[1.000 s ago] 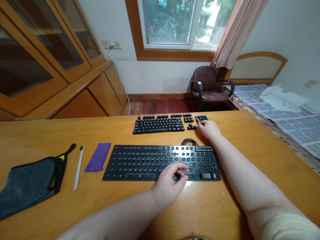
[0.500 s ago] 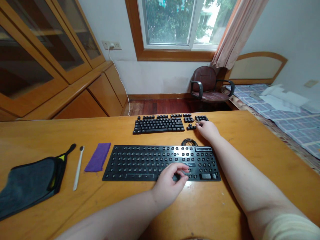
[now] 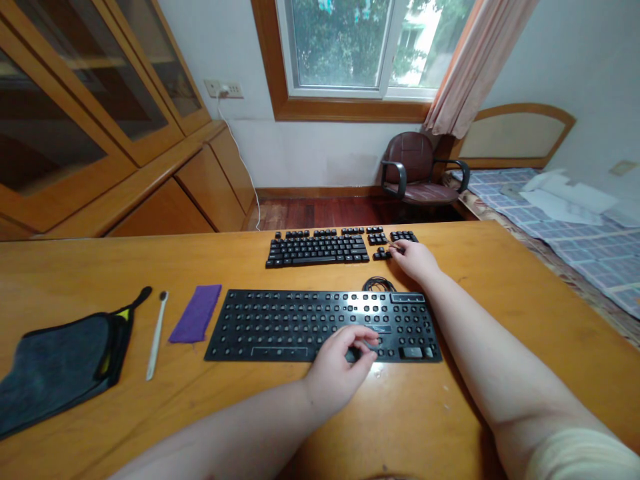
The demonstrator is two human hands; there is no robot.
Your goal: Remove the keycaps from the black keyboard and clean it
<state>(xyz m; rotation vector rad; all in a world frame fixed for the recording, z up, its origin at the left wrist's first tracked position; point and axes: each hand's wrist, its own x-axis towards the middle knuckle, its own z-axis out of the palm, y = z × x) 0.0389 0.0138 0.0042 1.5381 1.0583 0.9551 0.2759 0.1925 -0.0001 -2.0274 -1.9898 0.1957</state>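
Keyboard base point(image 3: 285, 327) and detached keycaps point(image 3: 320, 250) on a wooden desk point(image 3: 500, 287). The base lies nearer the person; the keycaps stand in rows behind it, close to the desk's far edge. The keycaps' printed characters and the light logo point(image 3: 379, 329) on the base are too small to read. 2 larger keys point(image 3: 413, 352) sit at the base's near right corner. Left hand point(image 3: 343, 363): over the base, fingers curled, a narrow gap between thumb and fingertips. Right hand point(image 3: 415, 259): beside the arrow keycaps point(image 3: 381, 254), fingertips close together; whether they grip anything cannot be told. Coiled cable point(image 3: 379, 285): behind the base. Purple cloth point(image 3: 196, 315), toothbrush point(image 3: 157, 337) and grey cloth point(image 3: 65, 360): left of the base. Rightward, the desktop extends past the right forearm point(image 3: 500, 367) to its slanting edge.
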